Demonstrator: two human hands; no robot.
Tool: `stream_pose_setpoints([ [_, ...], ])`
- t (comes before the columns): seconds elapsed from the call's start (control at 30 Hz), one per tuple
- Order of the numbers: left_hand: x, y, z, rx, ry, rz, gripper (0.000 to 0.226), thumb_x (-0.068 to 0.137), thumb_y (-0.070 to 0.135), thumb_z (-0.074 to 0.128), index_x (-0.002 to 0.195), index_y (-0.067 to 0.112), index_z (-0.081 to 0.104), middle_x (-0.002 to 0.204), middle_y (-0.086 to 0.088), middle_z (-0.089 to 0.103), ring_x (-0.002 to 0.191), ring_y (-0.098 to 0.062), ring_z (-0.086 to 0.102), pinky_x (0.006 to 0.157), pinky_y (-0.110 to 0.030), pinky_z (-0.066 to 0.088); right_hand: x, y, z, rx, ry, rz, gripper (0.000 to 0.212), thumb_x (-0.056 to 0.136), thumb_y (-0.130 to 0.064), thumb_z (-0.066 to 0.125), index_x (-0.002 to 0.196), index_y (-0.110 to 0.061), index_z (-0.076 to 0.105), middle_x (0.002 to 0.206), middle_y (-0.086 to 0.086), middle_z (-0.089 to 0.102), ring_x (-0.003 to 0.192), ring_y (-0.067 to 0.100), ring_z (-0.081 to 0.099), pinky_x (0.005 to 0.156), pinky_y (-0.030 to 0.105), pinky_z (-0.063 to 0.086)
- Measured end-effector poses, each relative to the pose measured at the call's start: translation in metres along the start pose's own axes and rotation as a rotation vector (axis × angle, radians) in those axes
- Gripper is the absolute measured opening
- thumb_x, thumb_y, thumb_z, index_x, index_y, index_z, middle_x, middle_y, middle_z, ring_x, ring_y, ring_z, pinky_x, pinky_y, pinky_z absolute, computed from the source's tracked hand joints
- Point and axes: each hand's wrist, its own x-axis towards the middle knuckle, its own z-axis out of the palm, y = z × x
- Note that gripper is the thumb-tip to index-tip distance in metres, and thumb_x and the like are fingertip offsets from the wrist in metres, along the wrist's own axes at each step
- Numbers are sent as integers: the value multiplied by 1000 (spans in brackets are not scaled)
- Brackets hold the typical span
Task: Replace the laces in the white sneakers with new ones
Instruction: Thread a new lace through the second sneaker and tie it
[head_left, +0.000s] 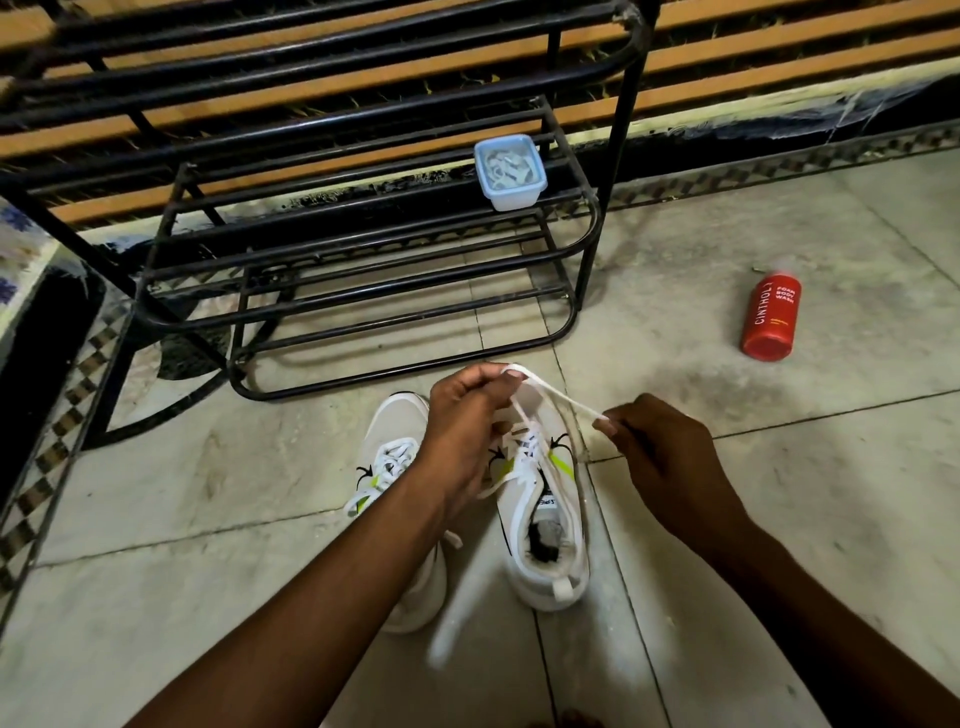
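Two white sneakers with yellow-green accents stand side by side on the tiled floor, toes pointing away from me. The left sneaker (387, 467) is laced and partly hidden by my forearm. Over the right sneaker (545, 525) my left hand (467, 426) grips a loop of white lace (550, 392) that rises from the eyelets. My right hand (660, 457) pinches the same lace's free end at the fingertips, to the right of the shoe. A blurred lace tail (452, 623) hangs below my left forearm.
A black metal shoe rack (363, 291) stands just beyond the sneakers. On its top shelf sits a light-blue plastic container (510, 171) holding white laces. A red body-wash bottle (770, 322) lies on the floor to the right. A black bed frame (322, 57) stands behind.
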Motion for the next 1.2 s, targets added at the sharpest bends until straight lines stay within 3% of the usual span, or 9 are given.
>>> stream_pose_setpoints([
  [0.23, 11, -4, -8, -152, 99, -124, 10, 96, 4, 61, 89, 4, 67, 61, -1, 45, 54, -13, 42, 50, -26, 36, -27, 38, 13, -179, -195, 82, 13, 96, -6, 64, 85, -5, 71, 73, 1, 48, 62, 18, 49, 62, 30, 36],
  [0.4, 7, -2, -6, -172, 97, -118, 11, 99, 3, 57, 105, 6, 65, 71, -9, 66, 66, -20, 62, 55, -25, 52, -39, 46, 23, -249, -190, 159, 9, 90, -9, 71, 82, -9, 73, 91, 1, 53, 88, 26, 53, 72, 37, 39],
  [0.53, -15, -23, -11, 405, 98, 140, 62, 82, 4, 74, 135, 22, 47, 90, -5, 71, 68, -4, 67, 61, -18, 52, -33, 32, 24, -116, -78, 190, 8, 90, -12, 74, 85, -8, 77, 84, 4, 52, 77, 25, 53, 68, 34, 39],
  [0.63, -41, -41, -12, 823, -21, 280, 91, 58, 33, 78, 140, 33, 39, 102, 8, 60, 91, 0, 63, 73, -15, 52, -24, 17, 22, 170, -16, 245, 16, 95, -23, 68, 85, -13, 76, 72, 1, 60, 64, 15, 59, 62, 27, 42],
  [0.73, -49, -53, -15, 1179, -65, 368, 66, 70, 33, 79, 129, 25, 49, 117, 4, 54, 109, -19, 56, 93, -36, 50, -18, 2, 29, 544, 4, 336, 17, 97, -14, 65, 85, -10, 76, 68, 10, 69, 58, 23, 65, 57, 28, 51],
  [0.83, -51, -51, -20, 1120, -19, 360, 24, 78, 20, 76, 96, 14, 62, 93, -1, 63, 88, -23, 61, 79, -41, 53, -16, -7, 40, 730, 7, 382, 13, 96, -3, 64, 88, -5, 76, 74, 16, 72, 62, 28, 69, 57, 28, 54],
  [0.93, -53, -50, -25, 1055, -24, 343, 5, 85, 16, 69, 88, 12, 68, 82, -3, 69, 79, -22, 67, 73, -42, 56, -18, -8, 50, 729, 2, 389, 15, 95, -1, 64, 89, -7, 76, 76, 13, 74, 70, 31, 72, 63, 28, 58],
  [1.1, -54, -47, -32, 934, 82, 266, 4, 84, 12, 72, 85, 9, 74, 76, -6, 74, 74, -21, 70, 69, -35, 56, -16, -10, 55, 776, 1, 386, 18, 94, -1, 66, 84, -13, 75, 76, 15, 75, 72, 32, 75, 66, 31, 60],
  [1.2, -54, -45, -34, 847, 82, 209, 5, 81, 6, 74, 85, 9, 75, 75, -3, 75, 70, -10, 69, 56, -13, 49, -12, -11, 58, 685, -36, 344, 15, 91, -7, 72, 80, -18, 72, 73, 11, 74, 70, 28, 75, 63, 33, 58],
])
